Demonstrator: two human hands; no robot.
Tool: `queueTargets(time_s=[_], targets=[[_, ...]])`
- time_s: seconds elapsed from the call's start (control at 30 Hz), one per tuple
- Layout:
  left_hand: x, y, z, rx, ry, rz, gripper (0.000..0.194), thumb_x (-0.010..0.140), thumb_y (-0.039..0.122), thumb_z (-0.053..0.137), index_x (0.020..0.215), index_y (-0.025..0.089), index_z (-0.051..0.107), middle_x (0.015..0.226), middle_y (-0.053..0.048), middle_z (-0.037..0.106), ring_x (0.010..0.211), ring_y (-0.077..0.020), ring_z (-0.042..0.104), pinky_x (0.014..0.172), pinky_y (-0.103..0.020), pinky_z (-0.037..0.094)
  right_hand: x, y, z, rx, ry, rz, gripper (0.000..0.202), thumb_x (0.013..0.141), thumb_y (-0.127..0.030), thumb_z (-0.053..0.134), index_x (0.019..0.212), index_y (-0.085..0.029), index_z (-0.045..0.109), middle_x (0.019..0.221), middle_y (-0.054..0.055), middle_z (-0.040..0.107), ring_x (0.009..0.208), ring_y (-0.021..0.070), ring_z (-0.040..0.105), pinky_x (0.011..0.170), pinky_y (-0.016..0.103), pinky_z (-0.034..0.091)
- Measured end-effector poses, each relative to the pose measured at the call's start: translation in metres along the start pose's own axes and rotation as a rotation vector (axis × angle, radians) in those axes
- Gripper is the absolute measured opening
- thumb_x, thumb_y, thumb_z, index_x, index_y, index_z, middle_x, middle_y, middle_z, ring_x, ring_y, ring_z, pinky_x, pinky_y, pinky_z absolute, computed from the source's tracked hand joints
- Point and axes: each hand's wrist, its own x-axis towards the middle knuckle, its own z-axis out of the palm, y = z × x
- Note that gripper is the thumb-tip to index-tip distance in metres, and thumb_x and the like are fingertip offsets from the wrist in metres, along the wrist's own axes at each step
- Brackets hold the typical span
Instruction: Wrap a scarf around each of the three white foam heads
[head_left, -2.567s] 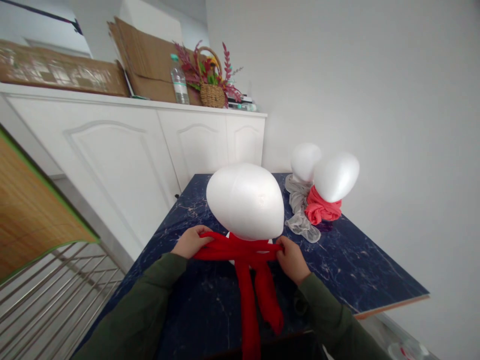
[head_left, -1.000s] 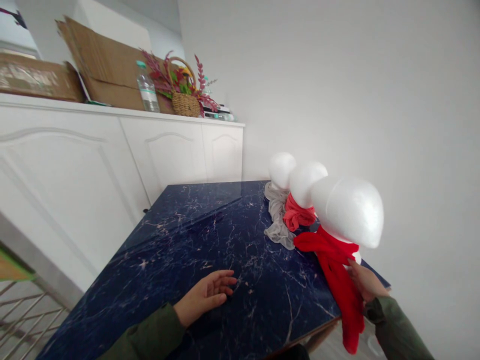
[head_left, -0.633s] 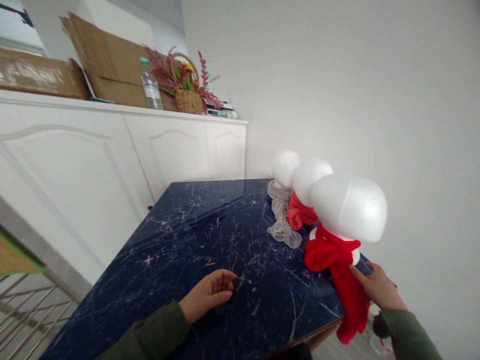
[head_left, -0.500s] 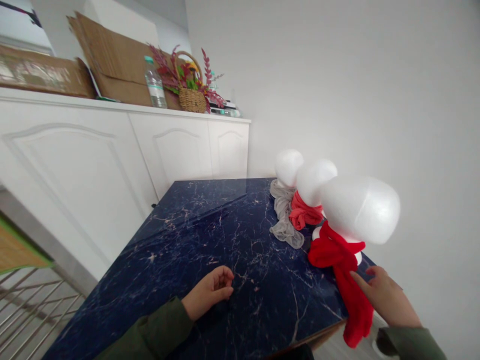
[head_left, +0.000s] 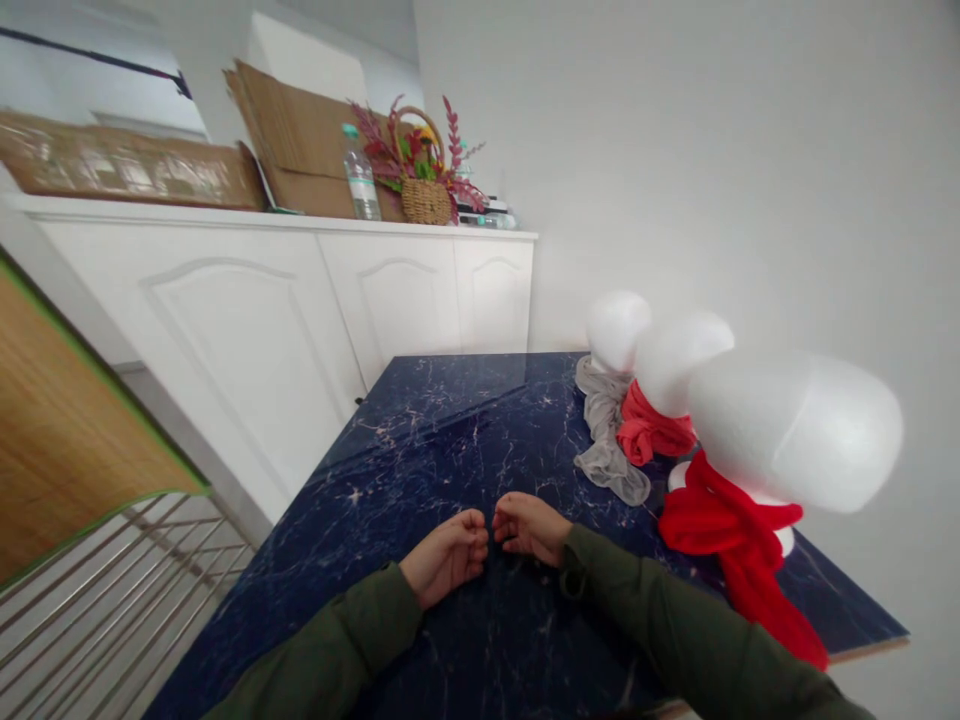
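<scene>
My left hand (head_left: 446, 555) and my right hand (head_left: 529, 527) rest side by side on the dark blue marble table (head_left: 420, 440), fingers loosely curled, holding nothing. Along the table's right edge stand three white foam heads. The nearest foam head (head_left: 799, 430) wears a red scarf (head_left: 731, 535) whose ends hang over the edge. The middle foam head (head_left: 679, 350) has a coral scarf (head_left: 651, 432). The far foam head (head_left: 616, 328) has a grey scarf (head_left: 606, 440). My right hand is well left of the red scarf.
A white cabinet (head_left: 300, 290) runs along the wall behind the table, carrying cardboard (head_left: 300, 140), a water bottle (head_left: 360, 175) and a wicker flower basket (head_left: 424, 190). A metal rack (head_left: 97, 600) and a wooden panel (head_left: 52, 420) stand at the left.
My right hand let go of the red scarf at the table's right edge and moved left to lie beside my left hand. The view swung right.
</scene>
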Motion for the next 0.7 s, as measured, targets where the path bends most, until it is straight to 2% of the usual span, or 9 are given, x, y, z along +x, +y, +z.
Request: queueTargets(time_s=[0.1, 0.2, 0.3, 0.47, 0.7], targets=[[0.014, 0.004, -0.002, -0.147, -0.056, 0.014, 0.009, 0.065, 0.015, 0.051, 0.071, 0.016, 0.044, 0.056, 0.004, 0.038, 0.049, -0.0062, 0.040, 0.048, -0.017, 0.032, 0.011, -0.004, 0.001, 0.101, -0.111, 0.025, 0.035, 0.057, -0.035, 0.068, 0.077, -0.015, 0.046, 0.064, -0.003, 0.053, 0.056, 0.0070, 0.052, 0.055, 0.020, 0.042], [0.032, 0.008, 0.000, -0.253, -0.113, 0.010, 0.006, 0.064, 0.017, 0.050, 0.065, 0.015, 0.044, 0.052, 0.004, 0.034, 0.045, -0.0057, 0.037, 0.046, -0.016, 0.030, 0.012, -0.003, -0.005, 0.200, -0.110, -0.004, 0.034, 0.057, -0.031, 0.069, 0.075, -0.016, 0.044, 0.058, -0.006, 0.049, 0.052, 0.0034, 0.047, 0.057, 0.018, 0.041], [0.044, 0.010, 0.003, -0.267, -0.140, -0.020, 0.007, 0.062, 0.017, 0.049, 0.060, 0.014, 0.043, 0.050, 0.004, 0.032, 0.042, -0.0051, 0.033, 0.043, -0.015, 0.027, 0.013, -0.001, -0.012, 0.257, -0.085, -0.032, 0.033, 0.056, -0.027, 0.069, 0.072, -0.017, 0.042, 0.053, -0.008, 0.045, 0.048, 0.0025, 0.043, 0.053, 0.016, 0.038], [0.045, 0.010, 0.004, -0.299, -0.171, -0.052, 0.011, 0.061, 0.018, 0.049, 0.057, 0.014, 0.040, 0.048, 0.004, 0.028, 0.040, -0.0045, 0.029, 0.041, -0.015, 0.024, 0.014, -0.001, -0.013, 0.280, -0.088, -0.027, 0.031, 0.055, -0.025, 0.069, 0.071, -0.017, 0.044, 0.052, -0.007, 0.046, 0.048, 0.0041, 0.043, 0.052, 0.018, 0.038], [0.041, 0.009, 0.002, -0.283, -0.155, -0.049, 0.010, 0.060, 0.015, 0.048, 0.056, 0.014, 0.040, 0.047, 0.004, 0.028, 0.039, -0.0052, 0.030, 0.042, -0.016, 0.025, 0.012, -0.001, -0.011, 0.249, -0.122, -0.032, 0.026, 0.056, -0.024, 0.067, 0.068, -0.016, 0.046, 0.050, -0.006, 0.047, 0.047, 0.0051, 0.042, 0.052, 0.019, 0.037]])
